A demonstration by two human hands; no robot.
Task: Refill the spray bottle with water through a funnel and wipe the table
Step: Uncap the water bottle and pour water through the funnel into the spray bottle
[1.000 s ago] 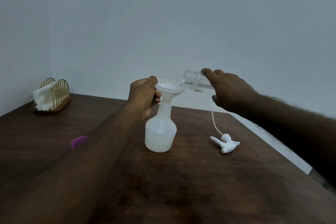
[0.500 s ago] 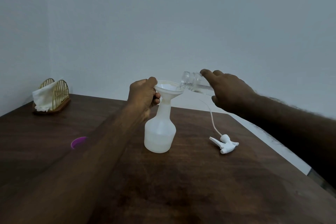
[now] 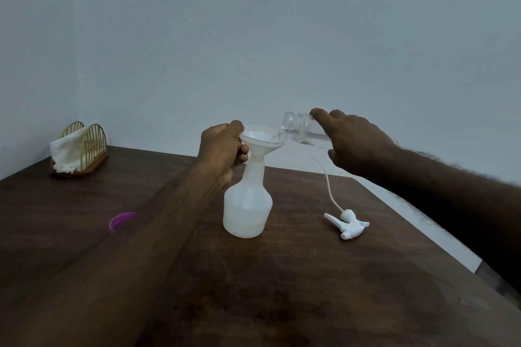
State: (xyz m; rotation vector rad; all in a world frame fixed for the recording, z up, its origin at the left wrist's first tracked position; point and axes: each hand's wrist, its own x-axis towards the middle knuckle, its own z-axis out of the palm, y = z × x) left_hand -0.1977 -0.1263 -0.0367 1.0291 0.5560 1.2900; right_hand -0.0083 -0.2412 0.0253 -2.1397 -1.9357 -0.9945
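The spray bottle (image 3: 248,205) stands upright near the middle of the bench (image 3: 282,276). It is translucent white plastic, wide and rounded at the base and narrowing to a slim neck, with a paler band of liquid in its lower part. A white plastic funnel (image 3: 263,138), a shallow cone with a thin rim, sits in the neck.

The left hand (image 3: 222,146) grips the funnel's near rim, thumb on top and fingers (image 3: 244,149) curled beneath the bowl. The right hand (image 3: 358,144) is clamped over a clear, ribbed-neck water bottle (image 3: 298,128), tipped almost level. Its open threaded mouth is over the funnel bowl, and water lies along its lower side.

To the right of the spray bottle lies the white trigger head (image 3: 348,224) on its side, its thin pale dip tube (image 3: 328,183) curving away toward the far edge. A round purple cap (image 3: 121,221) rests left of the forearm.

At the far left corner a gold wire holder (image 3: 90,141) with arched sides on a wooden base holds a crumpled white cloth (image 3: 67,149).

The bench is dark brown wood grain with a dull sheen and a rounded far-right corner. Plain pale grey-blue walls (image 3: 282,36) meet in a corner behind it.
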